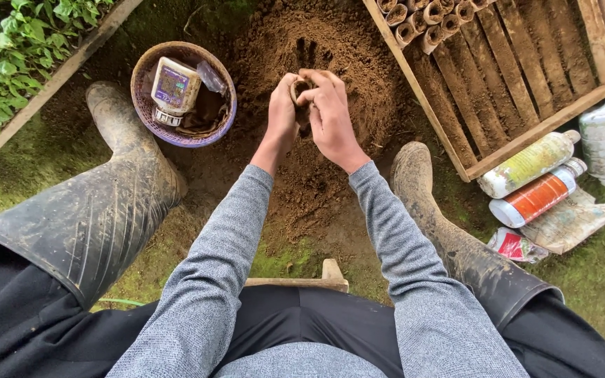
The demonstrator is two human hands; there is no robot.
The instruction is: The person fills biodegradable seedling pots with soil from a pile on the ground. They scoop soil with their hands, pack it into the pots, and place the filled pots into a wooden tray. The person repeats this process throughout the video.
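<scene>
Both hands were closed around one small soil-filled pot (pixel 300 89), held above the heap of brown soil (pixel 316 140) in the middle of the scene. The left hand (pixel 283 112) gripped its left side, and the right hand (pixel 330 115) wrapped its right side, fingers over the rim. A woven basket (pixel 150 112) with a bottle (pixel 174 87) stood to the left. At the far right was a wooden tray (pixel 526 77) holding similar pots (pixel 425 17).

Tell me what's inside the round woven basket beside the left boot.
The basket holds a white plastic bottle, a clear plastic bag and something dark below. The basket's bottom is covered.
</scene>
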